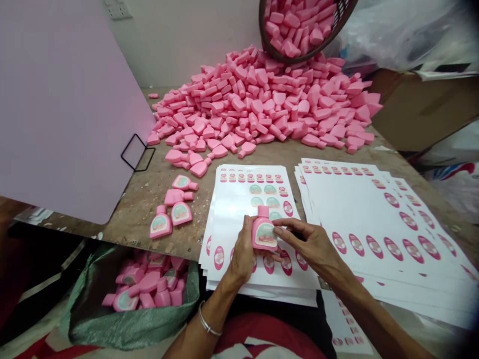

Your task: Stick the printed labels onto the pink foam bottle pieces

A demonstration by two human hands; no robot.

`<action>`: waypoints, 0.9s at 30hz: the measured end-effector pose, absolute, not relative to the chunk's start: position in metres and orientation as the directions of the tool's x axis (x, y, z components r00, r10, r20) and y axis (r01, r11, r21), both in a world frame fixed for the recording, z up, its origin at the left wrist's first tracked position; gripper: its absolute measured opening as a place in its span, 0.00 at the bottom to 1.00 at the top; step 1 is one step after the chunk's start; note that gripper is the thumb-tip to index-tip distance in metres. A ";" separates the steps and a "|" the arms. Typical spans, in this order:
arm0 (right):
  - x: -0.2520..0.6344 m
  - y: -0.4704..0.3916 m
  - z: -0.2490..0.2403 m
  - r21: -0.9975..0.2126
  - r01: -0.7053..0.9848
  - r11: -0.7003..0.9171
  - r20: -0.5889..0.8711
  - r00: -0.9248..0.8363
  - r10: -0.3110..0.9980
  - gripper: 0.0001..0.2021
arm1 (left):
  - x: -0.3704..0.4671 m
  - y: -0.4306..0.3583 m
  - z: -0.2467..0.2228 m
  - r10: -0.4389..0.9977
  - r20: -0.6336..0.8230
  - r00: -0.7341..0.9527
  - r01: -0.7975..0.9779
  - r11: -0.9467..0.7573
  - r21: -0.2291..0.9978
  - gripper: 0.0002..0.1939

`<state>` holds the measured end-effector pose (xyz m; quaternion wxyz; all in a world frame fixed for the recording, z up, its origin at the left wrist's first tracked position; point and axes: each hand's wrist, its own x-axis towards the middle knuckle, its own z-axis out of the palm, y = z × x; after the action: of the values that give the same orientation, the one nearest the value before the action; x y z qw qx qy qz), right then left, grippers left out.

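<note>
My left hand (pixel 244 249) is closed around a small pink toy bottle (pixel 263 212), which stands upright above a stack of sticker sheets (pixel 232 214). On the bottle's front sits a pale green label (pixel 265 234). The fingertips of my right hand (pixel 305 238) press at the label's right edge; whether they pinch anything is too small to make out. Round green stickers (pixel 270 189) and oval pink ones (pixel 219 258) show on the top sheet. Several more pink bottles (pixel 181 213), most with labels showing, lie to the left of the sheets.
A large heap of pink bottles (pixel 258 104) covers the back of the table, under a tipped brown basket (pixel 262 37). A second stack of sheets (pixel 348 199) lies at right. Below the left edge hangs a green sack (pixel 130 329) of bottles. A pale board (pixel 67 109) stands at left.
</note>
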<state>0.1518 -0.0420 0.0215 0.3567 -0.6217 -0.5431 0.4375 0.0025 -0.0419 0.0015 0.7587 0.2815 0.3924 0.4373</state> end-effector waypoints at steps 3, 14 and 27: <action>0.151 -0.041 0.019 -0.914 0.379 -0.145 -0.142 0.035 0.989 0.19 | 0.003 -0.042 0.002 0.878 -0.359 0.317 -0.441 0.471 0.764 0.33; 0.148 -0.048 0.013 -0.828 0.555 0.082 0.139 0.062 0.988 0.16 | -0.003 -0.041 0.008 0.874 -0.247 0.419 -0.506 0.451 0.736 0.20; 0.149 -0.029 0.008 -0.821 0.563 0.100 0.098 -0.034 0.995 0.33 | -0.006 -0.050 0.012 0.811 -0.228 0.539 -0.412 0.490 0.768 0.22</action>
<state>0.1487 -0.0286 0.0080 0.3546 -0.5977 -0.6514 0.3045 -0.0063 -0.0503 0.0123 0.8105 0.3358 0.2969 0.3771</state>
